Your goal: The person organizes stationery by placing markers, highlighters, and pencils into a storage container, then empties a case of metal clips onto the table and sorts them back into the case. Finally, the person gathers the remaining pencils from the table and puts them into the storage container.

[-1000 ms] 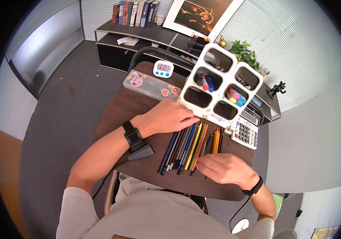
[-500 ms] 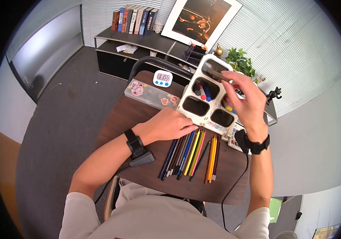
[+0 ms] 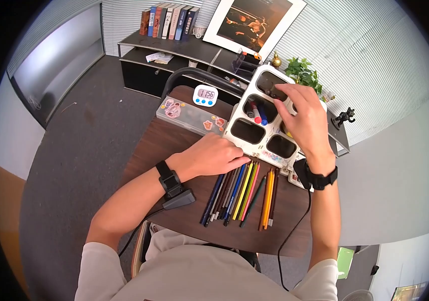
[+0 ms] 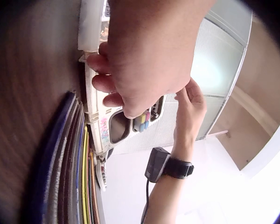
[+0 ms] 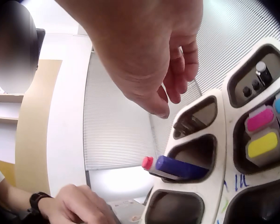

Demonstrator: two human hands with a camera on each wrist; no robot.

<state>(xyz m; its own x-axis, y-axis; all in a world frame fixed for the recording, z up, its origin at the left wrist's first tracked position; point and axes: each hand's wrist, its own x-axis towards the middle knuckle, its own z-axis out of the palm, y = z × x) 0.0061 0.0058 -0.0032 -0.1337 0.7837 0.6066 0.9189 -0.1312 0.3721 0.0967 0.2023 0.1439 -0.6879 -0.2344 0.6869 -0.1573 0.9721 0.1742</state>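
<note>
My right hand [image 3: 302, 113] hovers over the upper left compartment of a tilted white desk organizer [image 3: 237, 142]. Its fingers are loosely bent with nothing between them; dark stick-like items [image 5: 189, 125] lie inside the compartment just below. My left hand [image 3: 209, 158] rests at the organizer's lower front edge, bent fingertips [image 4: 102, 83] right against that edge. Just in front lie colored pencils in two groups: a wide row of dark, blue, yellow and pink ones [image 3: 232, 193], and a narrow orange and brown bunch [image 3: 269, 198]. A dark green pencil [image 3: 253, 201] slants at the wide row's right side.
Markers [image 3: 257, 113] stand in the middle left compartment; highlighters [image 5: 261, 144] fill another. A stickered pencil case [image 3: 189, 116] and a white digital timer [image 3: 205, 95] sit left of the organizer. A calculator [image 3: 296, 179] is partly hidden under my right wrist. Cables trail from both wrists.
My right hand has gone from the pencils up to the organizer, carrying a dark pencil half a second ago, and has let it go. The left hand stays at the organizer's edge.
</note>
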